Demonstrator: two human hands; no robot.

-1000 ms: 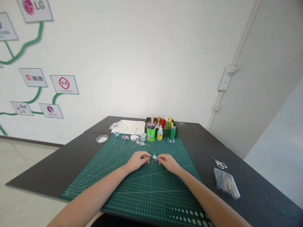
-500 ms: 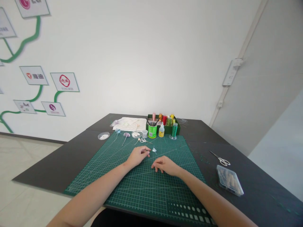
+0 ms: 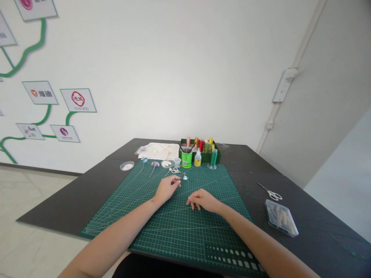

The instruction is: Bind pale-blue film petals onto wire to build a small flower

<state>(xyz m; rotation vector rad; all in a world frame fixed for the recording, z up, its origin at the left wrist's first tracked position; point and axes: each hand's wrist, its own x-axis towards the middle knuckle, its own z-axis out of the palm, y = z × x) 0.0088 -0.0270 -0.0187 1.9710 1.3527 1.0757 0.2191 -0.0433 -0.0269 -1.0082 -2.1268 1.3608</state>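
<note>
My left hand (image 3: pixel 168 187) is over the middle of the green cutting mat (image 3: pixel 174 227), thumb and forefinger pinched together. At its fingertips is a small pale blue petal piece (image 3: pixel 185 177) with a thin stem pointing down to the right. Lower and to the right, my right hand (image 3: pixel 203 200) has its fingers curled, thumb and forefinger close together; anything between them is too fine to make out. Small white-handled scissors (image 3: pixel 175 170) lie just beyond my left hand. Stemmed flowers in purple (image 3: pixel 155 164) and blue (image 3: pixel 144 159) rest near the mat's far edge.
At the back stand a green can (image 3: pixel 186 159) with dark-handled tools, a glue bottle (image 3: pixel 197 158), a green thread spool (image 3: pixel 213 158) and a box of thread spools (image 3: pixel 206 156). Larger scissors (image 3: pixel 271 192) and a clear plastic case (image 3: pixel 281 218) lie to the right.
My left hand and the pale blue piece have shifted slightly left and away from me. My right hand has barely moved.
</note>
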